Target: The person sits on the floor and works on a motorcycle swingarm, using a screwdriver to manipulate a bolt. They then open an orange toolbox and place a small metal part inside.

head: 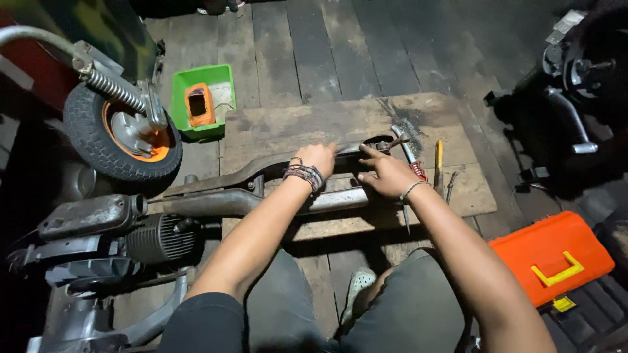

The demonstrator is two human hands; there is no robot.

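Orange toolbox nr right hand; screwdrivers beside.

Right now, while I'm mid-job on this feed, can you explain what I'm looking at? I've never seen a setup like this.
There is no machine arm here. One camera sits on a person's head and looks down at their two bare hands and knees. The left hand, with beaded bracelets at the wrist, presses on a long dark metal part lying across a worn wooden board. The right hand rests at the part's ringed end; neither hand is closed around a tool. Beside it lie a red-handled tool and a yellow-handled tool. Left stand a small wheel, a green bin and an engine. An orange toolbox sits right.
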